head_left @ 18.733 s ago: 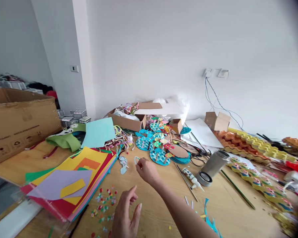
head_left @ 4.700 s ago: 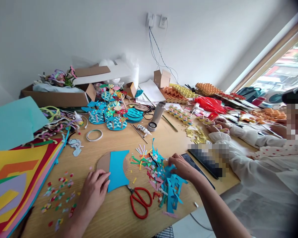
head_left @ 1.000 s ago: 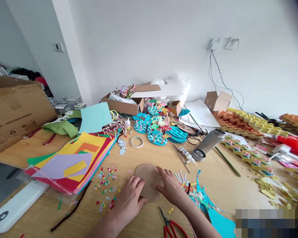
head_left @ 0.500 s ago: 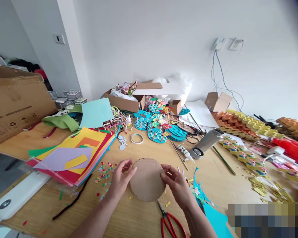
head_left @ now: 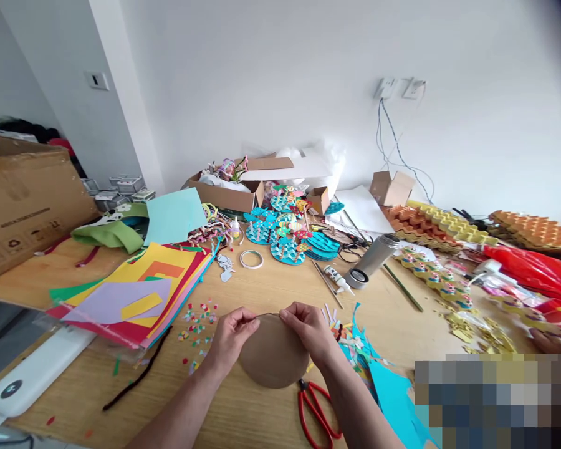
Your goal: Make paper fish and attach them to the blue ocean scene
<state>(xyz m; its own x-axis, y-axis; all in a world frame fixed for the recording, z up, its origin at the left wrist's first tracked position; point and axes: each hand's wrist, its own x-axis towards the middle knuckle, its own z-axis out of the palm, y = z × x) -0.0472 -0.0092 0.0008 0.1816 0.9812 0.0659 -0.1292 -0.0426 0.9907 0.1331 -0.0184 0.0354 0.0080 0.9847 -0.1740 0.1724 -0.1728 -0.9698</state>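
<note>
A round cardboard disc [head_left: 275,355] is held up over the table by its far edge. My left hand [head_left: 236,333] pinches that edge on the left side, thumb on the near face. On the right side of the same edge, my right hand [head_left: 308,327] grips with thumb and fingers. Below the disc and partly under my right forearm lies a pair of red-handled scissors [head_left: 315,408]; its blades are mostly hidden. Confetti-like paper bits [head_left: 199,330] are scattered left of my left hand. Blue paper scraps [head_left: 393,393] lie right of my right forearm.
Coloured sheets [head_left: 135,293] are stacked at the left near a large cardboard box [head_left: 32,206]. Behind the disc are a tape roll [head_left: 251,259], a glue bottle [head_left: 339,279], a metal cylinder [head_left: 374,259] and blue crafted pieces [head_left: 287,249]. Egg trays [head_left: 449,224] sit at the right.
My right hand has moved from the disc's right side to its far edge, nearer my left hand, which now pinches the edge. The disc is tilted and looks darker. The view has shifted right.
</note>
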